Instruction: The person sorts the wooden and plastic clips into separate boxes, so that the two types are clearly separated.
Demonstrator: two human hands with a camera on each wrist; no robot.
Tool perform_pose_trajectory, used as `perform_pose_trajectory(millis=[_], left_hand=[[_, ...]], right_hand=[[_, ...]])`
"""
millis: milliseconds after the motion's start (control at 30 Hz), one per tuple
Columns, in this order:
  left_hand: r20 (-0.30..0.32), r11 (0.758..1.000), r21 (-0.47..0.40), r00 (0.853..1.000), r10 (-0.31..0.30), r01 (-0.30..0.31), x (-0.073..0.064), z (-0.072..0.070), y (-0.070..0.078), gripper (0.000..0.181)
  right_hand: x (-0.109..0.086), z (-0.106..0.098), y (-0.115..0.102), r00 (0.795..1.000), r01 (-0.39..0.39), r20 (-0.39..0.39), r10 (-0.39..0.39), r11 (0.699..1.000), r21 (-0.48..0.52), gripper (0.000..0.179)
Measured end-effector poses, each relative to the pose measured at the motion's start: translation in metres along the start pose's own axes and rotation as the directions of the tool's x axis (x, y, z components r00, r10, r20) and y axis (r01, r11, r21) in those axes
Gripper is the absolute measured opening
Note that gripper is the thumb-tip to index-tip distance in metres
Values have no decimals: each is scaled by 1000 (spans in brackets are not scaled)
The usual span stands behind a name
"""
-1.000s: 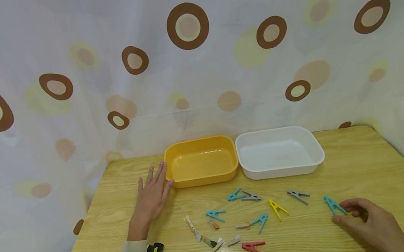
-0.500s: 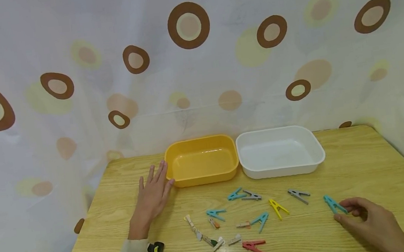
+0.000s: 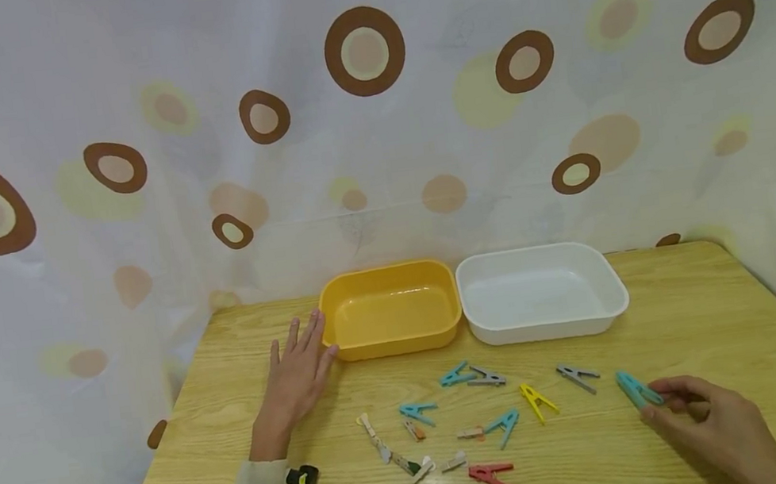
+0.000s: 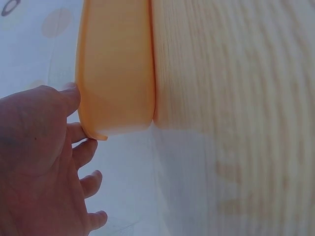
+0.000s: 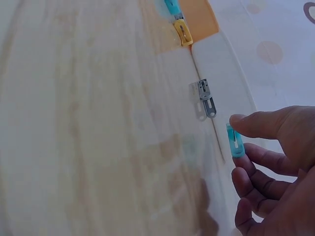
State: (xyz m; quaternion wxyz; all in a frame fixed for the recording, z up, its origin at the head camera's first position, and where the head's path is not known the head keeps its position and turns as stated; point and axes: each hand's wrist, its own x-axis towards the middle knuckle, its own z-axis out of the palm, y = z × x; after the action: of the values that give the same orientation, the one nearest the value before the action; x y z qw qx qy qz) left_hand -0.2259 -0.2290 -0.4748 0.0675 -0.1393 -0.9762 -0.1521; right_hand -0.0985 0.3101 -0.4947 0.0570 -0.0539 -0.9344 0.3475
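A light-blue clothespin is pinched at its handle ends between the thumb and fingers of my right hand, at the right side of the table. Its handles stand close together. In the right wrist view the same clothespin sits between thumb and index finger, the other fingers loosely bent. My left hand rests fingers extended against the left end of a yellow tray. The left wrist view has the thumb and index finger of the left hand at the rim of the yellow tray.
A white tray stands beside the yellow one at the back. Spread over the table are several plastic clothespins, among them a yellow one, a red one and a grey one, plus small wooden pegs.
My right hand has squeezed the light-blue clothespin, so its spread handles have come together. The left hand stays at the yellow tray.
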Motion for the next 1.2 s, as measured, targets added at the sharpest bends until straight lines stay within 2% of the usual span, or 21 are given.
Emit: perform_pose_trajectory(millis=[233, 533, 867, 1200], left_hand=[[-9, 1000, 8, 1000, -3, 3, 1, 1, -1, 66], [-9, 1000, 1, 1000, 3, -3, 0, -1, 1, 65], [-4, 1000, -2, 1000, 4, -4, 0, -1, 0, 66], [-2, 1000, 10, 1000, 3, -3, 2, 1, -1, 66]], right_hand=[[4, 2, -7, 993, 101, -68, -100, 995, 18, 31], [12, 4, -24, 987, 129, -104, -125, 991, 35, 30], [18, 12, -43, 985, 152, -93, -145, 986, 63, 30], [25, 21, -64, 967, 245, -103, -235, 964, 102, 27]])
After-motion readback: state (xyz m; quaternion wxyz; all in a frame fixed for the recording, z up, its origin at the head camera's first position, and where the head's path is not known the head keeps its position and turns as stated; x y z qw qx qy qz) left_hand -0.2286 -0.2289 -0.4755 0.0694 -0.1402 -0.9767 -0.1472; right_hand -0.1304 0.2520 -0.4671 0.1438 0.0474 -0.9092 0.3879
